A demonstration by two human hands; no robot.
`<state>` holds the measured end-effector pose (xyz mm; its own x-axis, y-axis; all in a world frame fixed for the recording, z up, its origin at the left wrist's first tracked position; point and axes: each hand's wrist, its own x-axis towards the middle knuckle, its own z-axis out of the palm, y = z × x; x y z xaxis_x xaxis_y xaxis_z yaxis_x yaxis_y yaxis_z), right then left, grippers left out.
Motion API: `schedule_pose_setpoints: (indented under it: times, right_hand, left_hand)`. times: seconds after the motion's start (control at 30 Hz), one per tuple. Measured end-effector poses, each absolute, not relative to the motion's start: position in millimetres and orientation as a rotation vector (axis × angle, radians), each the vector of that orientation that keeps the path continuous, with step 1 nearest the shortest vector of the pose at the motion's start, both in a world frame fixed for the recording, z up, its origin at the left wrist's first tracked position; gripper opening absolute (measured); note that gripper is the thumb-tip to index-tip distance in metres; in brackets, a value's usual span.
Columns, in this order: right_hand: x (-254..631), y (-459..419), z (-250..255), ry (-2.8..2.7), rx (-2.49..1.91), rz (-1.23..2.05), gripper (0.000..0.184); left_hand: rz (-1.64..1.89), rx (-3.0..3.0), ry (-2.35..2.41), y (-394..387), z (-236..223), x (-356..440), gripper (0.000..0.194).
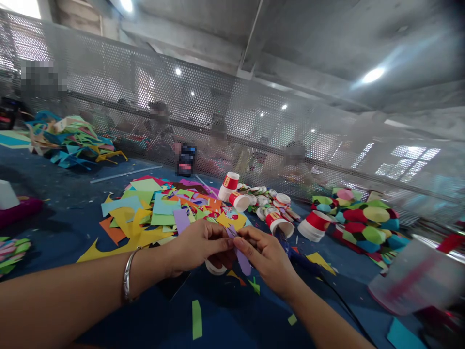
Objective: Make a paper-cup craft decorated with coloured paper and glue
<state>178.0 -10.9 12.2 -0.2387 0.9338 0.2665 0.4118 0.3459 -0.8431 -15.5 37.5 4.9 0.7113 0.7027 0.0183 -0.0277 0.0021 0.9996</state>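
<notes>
Observed: left hand [201, 246] and right hand [268, 253] both pinch 1 purple paper piece [242, 262], near side of scrap pile [167, 204]; red-white cups [317, 224] right of pile

The paper strip [244, 265] is lilac, over a dark blue worktop [152, 322] whose scrap heap [165, 209] mixes yellow, orange, light green, pale blue and purple. The paper cups [318, 222] are white with red bands, the rounded pieces [365, 228] at right patched in red, lime, teal and black. The screen [203, 109] is dotted silver-grey, and the blurred tumbler [407, 278] seems milky with pink.
</notes>
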Motion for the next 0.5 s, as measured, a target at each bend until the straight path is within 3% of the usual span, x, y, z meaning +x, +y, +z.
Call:
schedule_pose_setpoints:
  times: [0.5]
  right_hand:
    - [178.4, -11.6, 14.8, -1.855, -1.230, 0.751, 0.033]
  left_hand:
    - [0.609, 1.440, 0.565, 36.9, 3.6, -15.5, 0.040]
